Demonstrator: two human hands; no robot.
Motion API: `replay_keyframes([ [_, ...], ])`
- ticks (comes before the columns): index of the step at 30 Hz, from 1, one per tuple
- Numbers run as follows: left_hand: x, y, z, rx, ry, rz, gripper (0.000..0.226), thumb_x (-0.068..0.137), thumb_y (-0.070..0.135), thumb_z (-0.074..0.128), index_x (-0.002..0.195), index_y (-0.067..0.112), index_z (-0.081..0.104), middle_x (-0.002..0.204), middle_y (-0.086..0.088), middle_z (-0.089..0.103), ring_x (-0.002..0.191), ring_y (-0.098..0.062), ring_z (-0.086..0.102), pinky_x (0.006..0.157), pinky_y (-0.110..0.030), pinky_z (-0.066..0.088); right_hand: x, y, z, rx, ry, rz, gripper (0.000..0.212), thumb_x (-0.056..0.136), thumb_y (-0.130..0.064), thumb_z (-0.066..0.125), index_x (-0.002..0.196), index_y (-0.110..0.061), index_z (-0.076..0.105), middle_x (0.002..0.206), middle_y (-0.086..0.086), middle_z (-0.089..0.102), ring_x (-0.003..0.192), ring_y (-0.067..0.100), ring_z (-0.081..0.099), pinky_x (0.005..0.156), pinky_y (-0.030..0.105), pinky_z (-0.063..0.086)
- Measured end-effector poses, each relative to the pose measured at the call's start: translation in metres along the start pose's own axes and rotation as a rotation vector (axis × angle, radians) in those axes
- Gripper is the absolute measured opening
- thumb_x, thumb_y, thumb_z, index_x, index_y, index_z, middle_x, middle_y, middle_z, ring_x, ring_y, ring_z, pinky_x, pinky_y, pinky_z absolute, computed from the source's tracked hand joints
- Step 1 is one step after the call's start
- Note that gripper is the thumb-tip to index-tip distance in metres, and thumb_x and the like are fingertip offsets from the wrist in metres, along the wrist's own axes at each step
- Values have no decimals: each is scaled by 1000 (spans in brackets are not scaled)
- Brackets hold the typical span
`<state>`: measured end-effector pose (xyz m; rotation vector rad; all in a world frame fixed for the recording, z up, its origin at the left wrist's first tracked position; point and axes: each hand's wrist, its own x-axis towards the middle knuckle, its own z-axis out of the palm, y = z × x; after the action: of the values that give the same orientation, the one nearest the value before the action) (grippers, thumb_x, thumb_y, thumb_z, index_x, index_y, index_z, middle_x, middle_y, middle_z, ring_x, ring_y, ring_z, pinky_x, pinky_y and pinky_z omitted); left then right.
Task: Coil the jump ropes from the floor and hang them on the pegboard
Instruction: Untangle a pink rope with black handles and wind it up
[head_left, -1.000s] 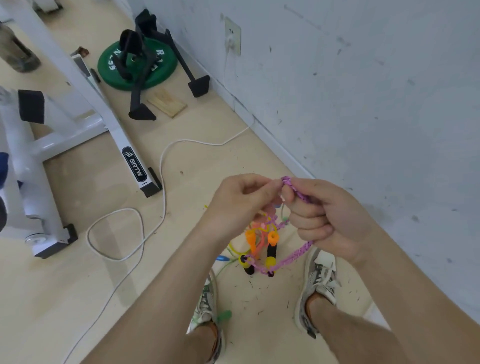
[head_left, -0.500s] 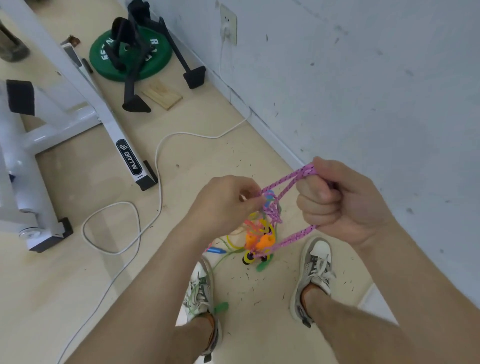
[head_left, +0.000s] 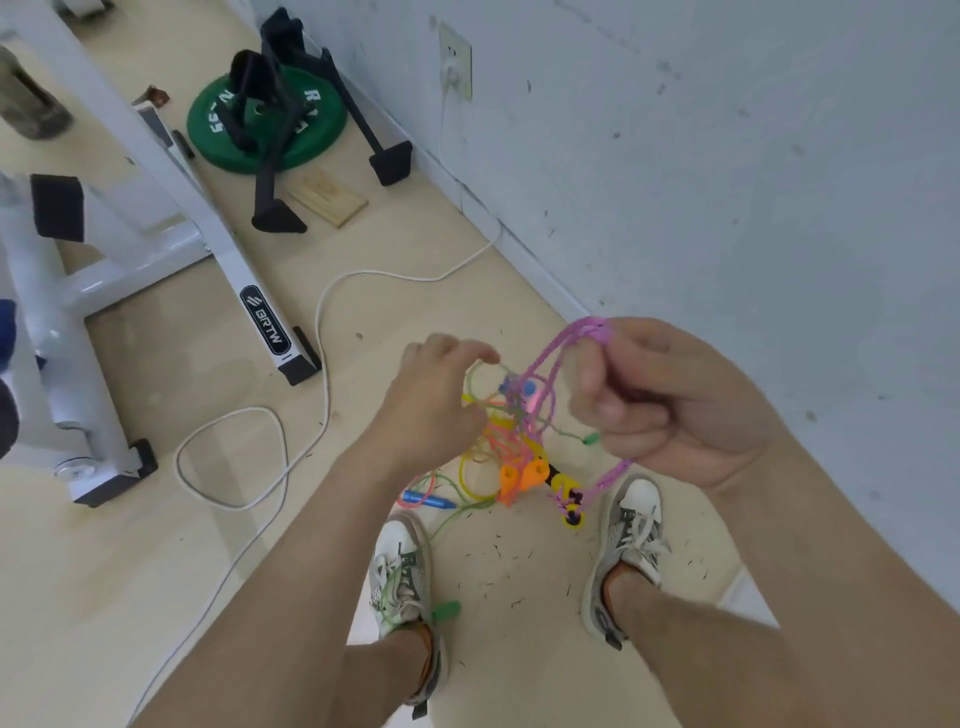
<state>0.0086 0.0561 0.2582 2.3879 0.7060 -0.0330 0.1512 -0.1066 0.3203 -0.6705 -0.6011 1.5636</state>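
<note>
My right hand (head_left: 670, 405) grips loops of a purple braided jump rope (head_left: 607, 478) at chest height near the wall. The rope runs down into a tangle of pink, yellow and green cords (head_left: 501, 441). Orange handles (head_left: 522, 478) and yellow-and-black handles (head_left: 569, 499) dangle from it above the floor. My left hand (head_left: 434, 405) is just left of the tangle, fingers curled beside a thin yellow-green loop; blur hides whether they pinch it. On the floor lies a blue handle (head_left: 431, 502), and a green handle (head_left: 447, 610) rests by my left shoe. No pegboard is in view.
A grey wall (head_left: 727, 182) with an outlet (head_left: 455, 62) stands close on the right. A white cable (head_left: 322, 332) snakes over the floor. A white machine frame (head_left: 218, 228), a green weight plate (head_left: 208, 119), black stand legs (head_left: 275, 213) and a wooden block (head_left: 327, 200) lie ahead on the left.
My hands have drawn apart. My left hand has let go of the purple rope and moved left and down; the right hand keeps the loops, and the tangle hangs lower.
</note>
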Motion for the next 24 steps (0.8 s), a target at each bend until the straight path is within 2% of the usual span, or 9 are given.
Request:
replay_keyframes([
  [2,-11,25,-7,-456,-7,77,37,73,22,66,103,43,57,107,10,59,104,-16,54,90,-30,46,4,-1,16,-58,15,3,21,88,-29,64,85,-9,70,65,-1,55,45,5,17,37,10,18],
  [4,-26,44,-1,-599,-116,54,21,85,20,66,80,41,61,84,16,63,84,-8,59,81,-28,49,3,-6,36,-93,30,-33,22,87,-30,64,84,-9,70,63,-2,54,44,4,16,37,9,20],
  [7,-39,48,19,-448,-80,-71,25,97,16,53,76,27,61,69,8,62,59,5,57,65,-21,47,-12,-28,74,-175,43,-120,22,85,-34,65,81,-13,72,60,-5,53,44,5,14,36,10,19],
  [8,-41,46,22,-406,-39,-116,23,97,15,51,79,21,63,70,8,62,58,6,57,63,-18,45,-22,-38,89,-211,37,-162,22,84,-35,65,81,-15,72,59,-7,53,44,5,14,37,10,18],
  [12,-55,30,10,-190,79,-206,10,92,17,55,93,21,65,86,1,60,79,-19,56,66,-28,37,-77,-65,148,-323,11,-369,23,86,-38,64,81,-19,75,57,-10,56,43,6,16,40,9,17],
  [15,-70,42,-13,-123,77,-187,23,99,24,46,88,16,65,83,-7,62,80,-28,57,63,-31,36,-118,-51,177,-319,-35,-406,24,91,-36,61,88,-17,76,63,-7,60,44,7,19,41,10,21],
  [19,-95,90,-55,90,165,-77,47,102,41,30,83,17,66,90,-7,71,91,-31,63,77,-37,48,-162,-1,181,-396,-96,-150,45,94,-46,56,113,-8,69,78,3,67,50,6,42,50,25,31],
  [22,-124,134,-85,296,342,83,49,102,43,27,70,13,48,79,-11,61,82,-36,58,64,-38,40,-179,39,177,-446,-4,116,74,85,-59,62,128,1,58,79,8,65,52,9,51,55,27,36],
  [24,-146,158,-99,299,426,196,48,102,43,25,64,16,36,67,-9,49,73,-37,55,59,-38,36,-182,56,180,-429,58,174,81,81,-60,67,134,-1,53,78,9,62,53,9,48,56,24,39],
])
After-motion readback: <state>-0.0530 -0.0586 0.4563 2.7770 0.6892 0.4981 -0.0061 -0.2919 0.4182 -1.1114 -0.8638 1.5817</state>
